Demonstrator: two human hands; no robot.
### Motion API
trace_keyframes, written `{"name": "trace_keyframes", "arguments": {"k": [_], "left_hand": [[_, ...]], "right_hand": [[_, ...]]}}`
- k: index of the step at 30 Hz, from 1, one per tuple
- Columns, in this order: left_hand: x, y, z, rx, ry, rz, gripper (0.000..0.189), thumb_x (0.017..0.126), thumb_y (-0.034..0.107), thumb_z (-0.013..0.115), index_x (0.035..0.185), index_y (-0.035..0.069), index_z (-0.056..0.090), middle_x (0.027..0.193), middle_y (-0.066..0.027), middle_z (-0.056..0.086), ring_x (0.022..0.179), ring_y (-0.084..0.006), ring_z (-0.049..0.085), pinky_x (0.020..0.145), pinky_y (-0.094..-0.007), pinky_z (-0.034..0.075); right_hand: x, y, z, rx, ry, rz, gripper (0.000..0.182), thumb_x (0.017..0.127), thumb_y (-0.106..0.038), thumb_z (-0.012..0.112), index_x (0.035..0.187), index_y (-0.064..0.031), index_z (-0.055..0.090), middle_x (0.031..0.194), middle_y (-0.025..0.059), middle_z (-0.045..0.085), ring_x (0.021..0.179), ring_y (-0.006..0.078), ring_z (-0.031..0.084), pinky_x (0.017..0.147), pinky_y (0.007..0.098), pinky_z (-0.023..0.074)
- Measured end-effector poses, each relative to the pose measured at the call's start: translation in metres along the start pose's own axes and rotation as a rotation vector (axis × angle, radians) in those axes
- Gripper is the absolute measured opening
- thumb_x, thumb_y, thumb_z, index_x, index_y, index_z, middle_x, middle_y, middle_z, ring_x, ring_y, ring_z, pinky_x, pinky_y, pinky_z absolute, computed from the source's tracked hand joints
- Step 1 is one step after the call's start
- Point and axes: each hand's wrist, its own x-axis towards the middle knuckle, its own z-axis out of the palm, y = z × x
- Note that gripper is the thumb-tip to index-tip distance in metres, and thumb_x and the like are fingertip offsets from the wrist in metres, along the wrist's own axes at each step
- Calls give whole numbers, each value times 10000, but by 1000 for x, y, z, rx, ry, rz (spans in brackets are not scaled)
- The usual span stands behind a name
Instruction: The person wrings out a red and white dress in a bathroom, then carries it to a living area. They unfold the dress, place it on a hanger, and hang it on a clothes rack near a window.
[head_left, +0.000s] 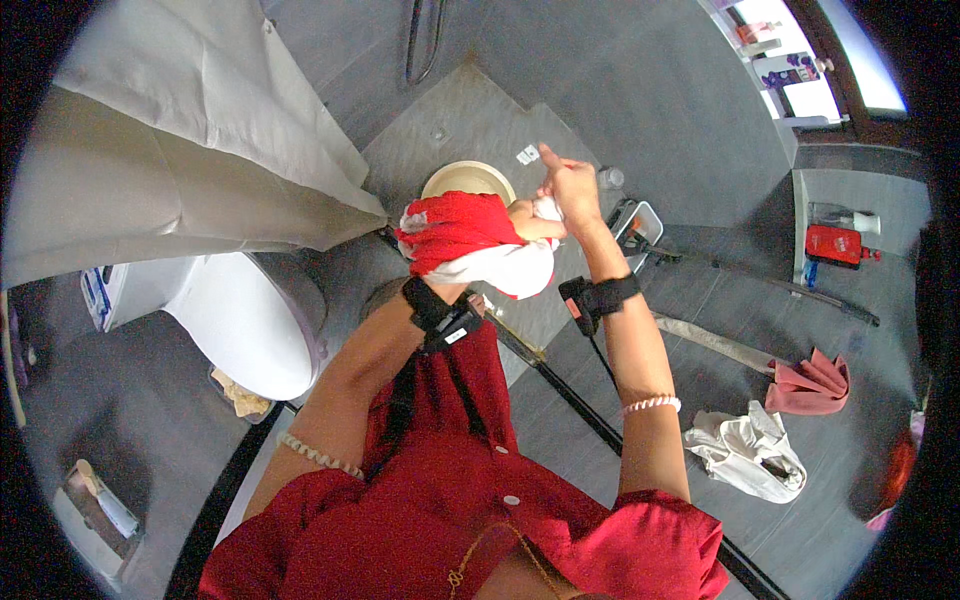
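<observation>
A red and white cloth (469, 232) is bunched in front of me, above a cream-coloured basin (469, 180) on the tiled floor. My left hand (534, 223) grips the cloth; its wrist and part of the palm are behind or under the fabric. Close beside it, my right hand (574, 191) is closed on a white end of the same cloth, with the thumb pointing up and away. Both wrists carry black straps with small devices. The cloth hides the near part of the basin, so its contents cannot be seen.
A white toilet (240, 322) stands at left below a grey curtain (225, 135). A white caddy (646, 221) is right of my hands. White cloth (746, 454) and pink cloth (810, 382) hang at right, near a shelf with a red bottle (834, 246). A black rail (577, 409) crosses the floor.
</observation>
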Motion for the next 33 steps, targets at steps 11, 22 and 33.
{"name": "trace_keyframes", "arguments": {"k": [11,22,33], "left_hand": [[-16,62,2,-1592,-422,-344,187,809,257,603,898,121,512,717,9,516,547,-105,478,462,-244,398],[-22,75,6,-1272,-306,-534,238,791,302,628,865,85,566,738,-9,588,585,-125,560,529,-249,455],[9,20,11,-533,-211,-295,177,783,189,630,928,103,575,799,-16,603,707,-123,581,639,-257,474]], "right_hand": [[-66,-32,-37,1089,-595,-366,431,804,-431,588,941,-25,540,1027,163,557,1073,331,503,871,482,459],[-65,-42,-37,729,-162,195,495,855,-405,552,480,-122,394,457,11,370,431,142,425,449,282,418],[0,6,-2,-94,47,139,463,867,-332,491,558,5,562,496,132,551,492,263,580,502,376,474]]}}
